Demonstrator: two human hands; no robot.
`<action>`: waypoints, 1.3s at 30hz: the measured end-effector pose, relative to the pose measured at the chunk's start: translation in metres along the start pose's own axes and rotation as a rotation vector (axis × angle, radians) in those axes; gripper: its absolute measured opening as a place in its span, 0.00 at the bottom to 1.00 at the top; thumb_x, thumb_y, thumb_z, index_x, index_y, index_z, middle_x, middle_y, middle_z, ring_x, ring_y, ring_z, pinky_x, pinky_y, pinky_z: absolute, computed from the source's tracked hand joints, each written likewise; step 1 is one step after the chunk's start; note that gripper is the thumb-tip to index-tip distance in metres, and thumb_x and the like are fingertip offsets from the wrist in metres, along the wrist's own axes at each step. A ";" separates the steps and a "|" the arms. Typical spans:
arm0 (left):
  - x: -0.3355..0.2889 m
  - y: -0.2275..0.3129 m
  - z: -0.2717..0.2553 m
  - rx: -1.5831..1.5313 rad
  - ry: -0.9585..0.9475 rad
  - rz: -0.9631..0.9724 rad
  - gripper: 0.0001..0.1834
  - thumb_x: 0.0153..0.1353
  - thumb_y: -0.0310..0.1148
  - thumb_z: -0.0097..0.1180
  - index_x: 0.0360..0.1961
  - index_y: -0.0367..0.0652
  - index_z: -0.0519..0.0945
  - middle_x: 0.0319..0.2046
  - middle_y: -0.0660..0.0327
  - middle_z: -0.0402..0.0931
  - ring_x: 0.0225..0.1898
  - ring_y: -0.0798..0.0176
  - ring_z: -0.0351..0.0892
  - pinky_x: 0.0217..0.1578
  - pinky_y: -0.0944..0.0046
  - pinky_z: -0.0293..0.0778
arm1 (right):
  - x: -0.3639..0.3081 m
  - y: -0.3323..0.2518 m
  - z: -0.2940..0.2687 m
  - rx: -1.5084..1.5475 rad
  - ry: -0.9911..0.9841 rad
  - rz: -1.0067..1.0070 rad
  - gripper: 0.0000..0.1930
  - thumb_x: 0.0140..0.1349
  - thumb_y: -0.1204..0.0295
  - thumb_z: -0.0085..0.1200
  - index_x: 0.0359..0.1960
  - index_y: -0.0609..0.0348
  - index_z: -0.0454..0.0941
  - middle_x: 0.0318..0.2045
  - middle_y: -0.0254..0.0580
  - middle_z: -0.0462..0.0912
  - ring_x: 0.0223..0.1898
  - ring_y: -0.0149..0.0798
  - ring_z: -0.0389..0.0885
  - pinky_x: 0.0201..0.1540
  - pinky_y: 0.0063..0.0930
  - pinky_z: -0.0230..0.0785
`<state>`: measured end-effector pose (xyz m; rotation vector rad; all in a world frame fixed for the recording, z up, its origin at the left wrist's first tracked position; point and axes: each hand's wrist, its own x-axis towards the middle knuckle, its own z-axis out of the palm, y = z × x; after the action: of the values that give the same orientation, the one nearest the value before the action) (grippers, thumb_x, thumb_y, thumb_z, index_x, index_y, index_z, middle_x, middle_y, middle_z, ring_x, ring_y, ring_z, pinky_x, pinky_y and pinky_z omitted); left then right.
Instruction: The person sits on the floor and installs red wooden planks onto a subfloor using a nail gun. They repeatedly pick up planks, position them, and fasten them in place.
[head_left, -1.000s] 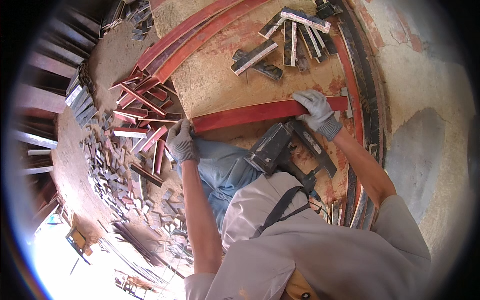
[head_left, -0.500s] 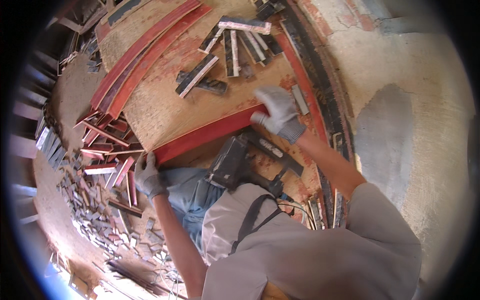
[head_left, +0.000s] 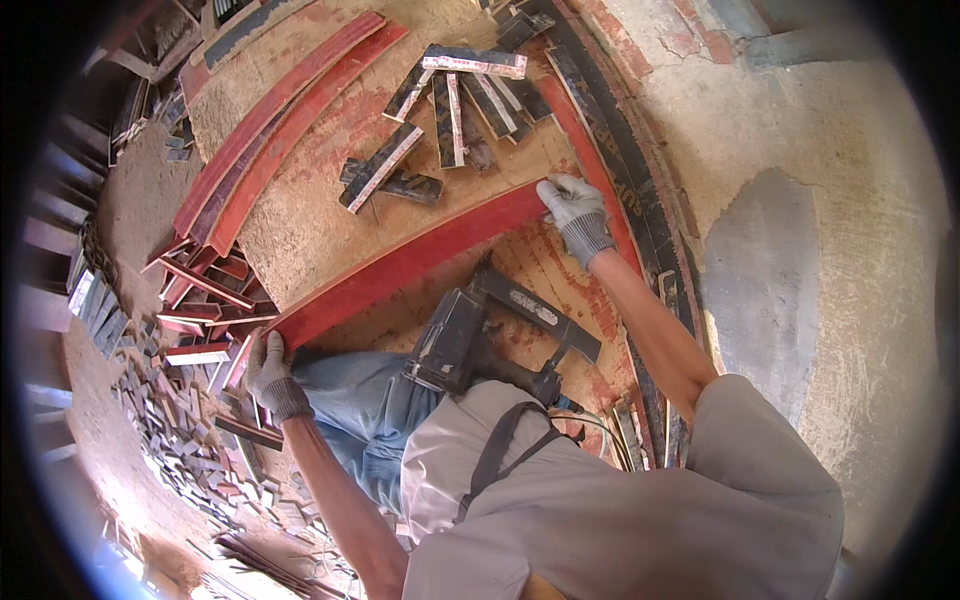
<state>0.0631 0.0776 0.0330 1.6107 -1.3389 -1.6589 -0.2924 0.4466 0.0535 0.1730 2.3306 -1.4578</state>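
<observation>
A long, slightly curved red wooden strip (head_left: 420,255) spans the space between my two gloved hands, above a wooden board (head_left: 320,215). At its left end my left hand (head_left: 268,375), in a grey glove, is closed on it. My right hand (head_left: 574,210), also gloved, grips the other end, its thumb on the near side. Below the strip a black nail gun (head_left: 450,340) lies against my lap, its long nose pointing up and right. A hose leads from its rear.
Several dark wooden blocks (head_left: 455,120) with pale edges lie on the board's far part. Curved red strips (head_left: 290,110) rest at the far left. Red offcuts (head_left: 205,300) and scattered scraps (head_left: 190,430) cover the floor to the left. A curved black form (head_left: 640,190) runs along the right.
My right hand, earlier blurred with fingers apart at the strip's end, now grips that end. The strip has shifted slightly; my left hand has moved a little left and down with it.
</observation>
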 end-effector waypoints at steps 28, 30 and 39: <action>0.007 -0.009 -0.005 0.013 0.150 0.004 0.22 0.66 0.25 0.66 0.60 0.35 0.81 0.54 0.54 0.81 0.50 0.61 0.82 0.47 0.65 0.84 | 0.003 0.014 0.023 0.210 0.005 -0.105 0.17 0.67 0.73 0.65 0.55 0.68 0.83 0.38 0.34 0.86 0.32 0.21 0.78 0.32 0.17 0.72; 0.008 -0.010 -0.006 0.013 0.159 -0.013 0.22 0.66 0.25 0.67 0.60 0.36 0.81 0.55 0.54 0.81 0.51 0.61 0.82 0.47 0.65 0.83 | 0.004 0.011 0.023 0.204 0.008 -0.052 0.16 0.67 0.73 0.66 0.54 0.67 0.83 0.37 0.33 0.86 0.30 0.20 0.77 0.28 0.16 0.70; 0.012 -0.015 -0.011 -0.019 0.149 -0.023 0.22 0.66 0.23 0.65 0.61 0.33 0.80 0.56 0.52 0.81 0.52 0.59 0.82 0.50 0.63 0.82 | 0.010 0.006 0.022 0.150 0.003 -0.051 0.16 0.65 0.72 0.67 0.51 0.67 0.83 0.35 0.35 0.87 0.32 0.23 0.82 0.30 0.18 0.79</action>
<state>0.0751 0.0702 0.0162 1.7089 -1.2314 -1.5272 -0.2943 0.4290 0.0357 0.1579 2.2432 -1.6586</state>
